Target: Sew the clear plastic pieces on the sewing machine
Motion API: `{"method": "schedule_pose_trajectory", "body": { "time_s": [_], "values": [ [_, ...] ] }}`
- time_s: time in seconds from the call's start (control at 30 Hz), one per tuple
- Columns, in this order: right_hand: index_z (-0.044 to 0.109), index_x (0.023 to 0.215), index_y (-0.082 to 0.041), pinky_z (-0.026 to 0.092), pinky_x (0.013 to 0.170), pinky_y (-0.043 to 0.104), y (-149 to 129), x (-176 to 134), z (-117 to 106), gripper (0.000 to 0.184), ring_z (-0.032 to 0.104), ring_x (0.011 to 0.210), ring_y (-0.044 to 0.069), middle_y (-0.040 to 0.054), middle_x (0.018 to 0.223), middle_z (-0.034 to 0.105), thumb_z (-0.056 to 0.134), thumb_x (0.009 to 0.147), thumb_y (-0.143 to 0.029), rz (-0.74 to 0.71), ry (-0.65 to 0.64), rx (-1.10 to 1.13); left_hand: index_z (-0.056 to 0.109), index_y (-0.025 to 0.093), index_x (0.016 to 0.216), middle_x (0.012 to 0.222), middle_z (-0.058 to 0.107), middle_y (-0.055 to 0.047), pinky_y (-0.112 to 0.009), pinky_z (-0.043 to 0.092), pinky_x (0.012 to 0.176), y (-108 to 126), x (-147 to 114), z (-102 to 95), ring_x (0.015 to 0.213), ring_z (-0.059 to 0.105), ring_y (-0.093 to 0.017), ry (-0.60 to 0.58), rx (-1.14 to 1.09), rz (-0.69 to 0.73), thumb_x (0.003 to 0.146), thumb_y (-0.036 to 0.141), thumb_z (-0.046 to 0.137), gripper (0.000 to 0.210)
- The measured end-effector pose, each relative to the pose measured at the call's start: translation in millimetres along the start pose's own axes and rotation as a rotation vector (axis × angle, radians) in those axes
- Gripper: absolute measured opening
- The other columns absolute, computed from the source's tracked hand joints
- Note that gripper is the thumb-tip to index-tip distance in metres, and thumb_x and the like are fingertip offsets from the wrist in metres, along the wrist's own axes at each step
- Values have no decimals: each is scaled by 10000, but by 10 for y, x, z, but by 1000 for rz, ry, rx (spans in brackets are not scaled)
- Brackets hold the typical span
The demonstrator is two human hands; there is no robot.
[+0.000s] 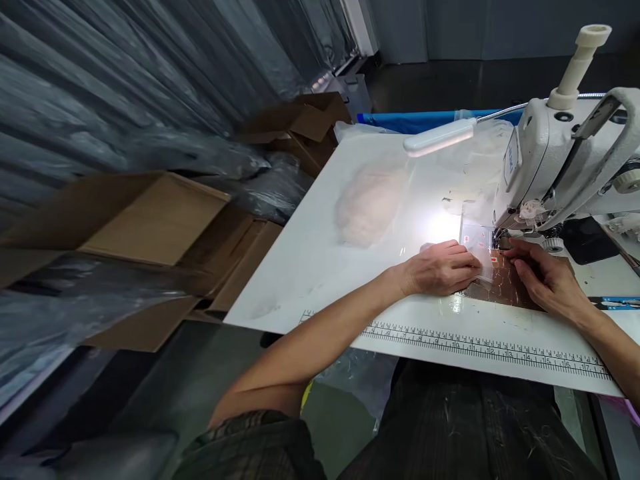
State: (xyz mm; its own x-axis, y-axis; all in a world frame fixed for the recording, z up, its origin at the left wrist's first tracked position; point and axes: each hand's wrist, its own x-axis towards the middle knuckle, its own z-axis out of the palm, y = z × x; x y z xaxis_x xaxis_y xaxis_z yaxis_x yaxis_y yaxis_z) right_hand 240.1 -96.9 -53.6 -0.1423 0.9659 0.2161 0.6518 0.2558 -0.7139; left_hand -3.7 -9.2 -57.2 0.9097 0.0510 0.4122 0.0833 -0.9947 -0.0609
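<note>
A sheer white piece with small red marks (473, 235) lies under the needle area of a white sewing machine (533, 157). Its left part is under my left hand (445, 268), whose fingers are curled together and press on it. Close to the right side of the presser foot (496, 237) is my right hand (547, 273), fingers bent inward and thumb tucked near them. What its fingertips hold, if anything, is too small to make out. Beneath both hands lies a shiny brown plate or sheet (505, 285) on the table.
A printed ruler (450, 341) runs along the front of the white table (320, 267). Blue-handled snips (617, 303) and a black flat object (589, 240) lie at right. A lamp (440, 137) lights the work. Open cardboard boxes (155, 220) and plastic stand left.
</note>
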Motion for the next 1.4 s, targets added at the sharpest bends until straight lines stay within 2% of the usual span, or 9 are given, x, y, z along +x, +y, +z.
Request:
{"method": "schedule_pose_trajectory", "body": {
  "time_s": [0.07,0.17,0.3,0.5,0.67,0.77,1.07,1.27,1.4],
  "values": [
    [604,1252,-219,566,879,420,-23,6,2,355,676,972,233,98,1066,709,449,965,-358,-53,-6,-65,667,169,965,1011,725,-49,-293,467,698,3,6,4,785,605,-127,-4,6,-3,986,172,448,220],
    [638,1240,-231,563,863,416,-47,21,25,361,651,977,236,119,1094,667,409,974,-312,-213,-54,-203,675,175,961,1005,725,-54,-300,475,696,12,18,-9,786,607,-134,-30,9,-14,985,177,431,245],
    [647,1249,-213,565,756,403,-40,45,89,390,613,907,245,143,1047,619,389,969,-298,-335,-72,-384,678,193,978,953,721,-42,-308,463,677,29,36,-45,760,602,-138,-42,-5,-22,992,260,456,233],
    [627,1248,-235,544,712,407,-43,63,129,389,559,814,232,126,983,577,370,959,-276,-312,-97,-498,675,185,921,984,725,-42,-312,442,694,34,35,-33,764,595,-134,33,12,5,970,214,469,214],
    [609,1285,-251,551,802,411,-34,27,76,387,582,930,240,122,1043,561,372,979,-267,-310,-74,-359,667,187,942,1001,737,-35,-293,428,674,18,16,21,774,603,-131,17,-25,-12,959,200,475,193],
    [605,1308,-275,549,854,417,0,0,62,394,591,986,236,116,1080,554,389,978,-252,-320,-62,-296,665,182,928,1001,742,-35,-297,437,679,15,14,31,779,613,-133,50,-14,-2,946,187,477,189],
    [628,1306,-273,554,799,436,20,6,82,419,575,934,252,122,1045,569,428,942,-219,-351,-73,-358,661,183,940,988,753,-31,-303,445,668,18,13,42,761,628,-131,93,-8,-6,931,186,481,180],
    [601,1336,-293,553,829,464,28,3,76,440,578,980,262,126,1090,576,405,949,-218,-324,-88,-343,670,195,970,1013,746,-47,-315,476,704,7,10,23,810,645,-140,11,-52,-21,945,207,462,210],
    [625,1295,-261,553,855,474,38,4,83,406,578,998,268,137,1093,580,412,951,-233,-324,-86,-352,673,195,982,994,746,-40,-306,483,690,7,12,17,800,645,-134,42,-40,0,947,209,476,200]
  ]
}}
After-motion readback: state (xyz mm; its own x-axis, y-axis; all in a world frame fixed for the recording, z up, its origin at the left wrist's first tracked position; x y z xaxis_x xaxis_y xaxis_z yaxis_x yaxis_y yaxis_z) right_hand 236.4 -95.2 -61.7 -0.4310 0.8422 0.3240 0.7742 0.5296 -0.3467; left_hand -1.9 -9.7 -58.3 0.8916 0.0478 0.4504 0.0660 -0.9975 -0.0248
